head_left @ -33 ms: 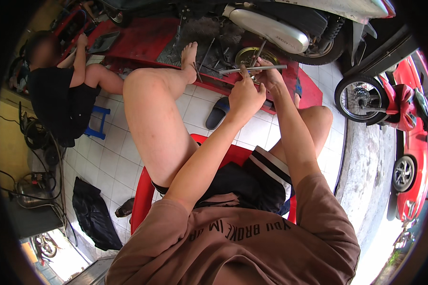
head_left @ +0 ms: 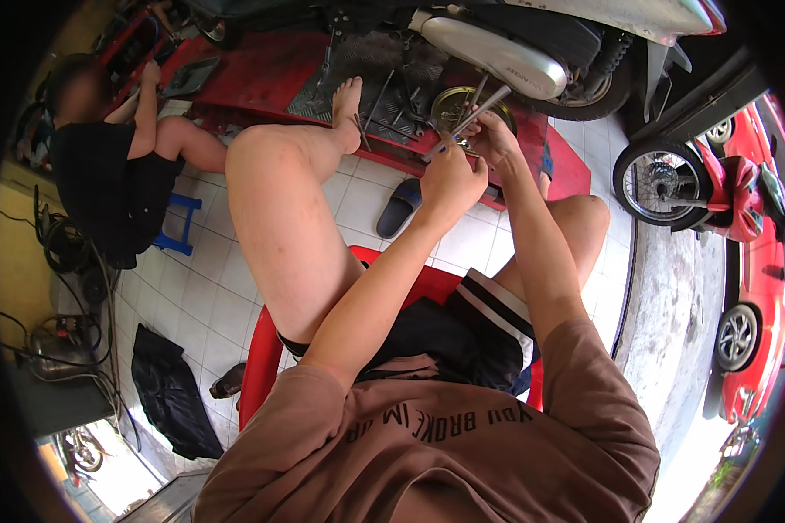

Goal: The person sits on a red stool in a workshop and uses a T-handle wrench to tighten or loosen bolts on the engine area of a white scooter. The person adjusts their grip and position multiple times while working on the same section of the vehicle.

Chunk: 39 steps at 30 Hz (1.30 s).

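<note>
the left hand (head_left: 453, 179) holds a slanted metal rod (head_left: 490, 105), with the right hand (head_left: 497, 139) close against it, above a round golden tray (head_left: 446, 106) on a red platform (head_left: 262, 70). a motorbike (head_left: 497, 57) stands on the far side. at left, a person in black (head_left: 96, 166) sits low by a blue stool (head_left: 180, 225); at right are a red motorcycle (head_left: 743, 199) and a red car (head_left: 769, 288).

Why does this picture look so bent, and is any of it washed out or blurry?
Head view: fisheye bending curves the red car near the black rim; head view: glare bleaches the ground at lower right; head view: the co-worker's head is blurred.
</note>
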### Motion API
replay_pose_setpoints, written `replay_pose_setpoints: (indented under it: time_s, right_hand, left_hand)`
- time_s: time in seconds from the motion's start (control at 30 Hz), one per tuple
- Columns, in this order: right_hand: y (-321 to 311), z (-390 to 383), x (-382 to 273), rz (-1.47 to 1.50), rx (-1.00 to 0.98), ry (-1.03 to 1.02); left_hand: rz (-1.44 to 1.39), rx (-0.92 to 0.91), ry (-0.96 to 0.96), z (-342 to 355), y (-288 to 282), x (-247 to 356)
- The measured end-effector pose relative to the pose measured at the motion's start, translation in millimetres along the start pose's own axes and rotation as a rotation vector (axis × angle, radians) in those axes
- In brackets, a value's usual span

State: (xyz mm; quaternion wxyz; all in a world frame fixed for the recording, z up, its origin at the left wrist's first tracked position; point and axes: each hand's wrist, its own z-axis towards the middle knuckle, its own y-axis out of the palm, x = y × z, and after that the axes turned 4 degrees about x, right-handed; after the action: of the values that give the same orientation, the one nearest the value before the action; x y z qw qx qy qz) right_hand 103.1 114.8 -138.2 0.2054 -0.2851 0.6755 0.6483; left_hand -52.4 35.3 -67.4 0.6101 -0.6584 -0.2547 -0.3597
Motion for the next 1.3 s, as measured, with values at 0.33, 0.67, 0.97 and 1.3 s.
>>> replay_pose_setpoints:
  time_s: [0.33,0.67,0.97,1.3]
  right_hand:
    - [-4,0,-5,-0.146,0.062,0.011]
    - [-11,1,-5,-0.096,0.157,0.021]
    - [-4,-1,-6,-0.151,0.165,0.001]
    - [-5,-4,-10,-0.117,0.117,-0.011]
  left_hand:
    - [0.082,0.057,0.183,-4,-5,4]
    - [-0.072,0.095,0.275,-5,-8,10]
    - [-0.188,0.023,0.498,-1,8,-6]
    - [-0.246,-0.196,0.491,2,0,-3]
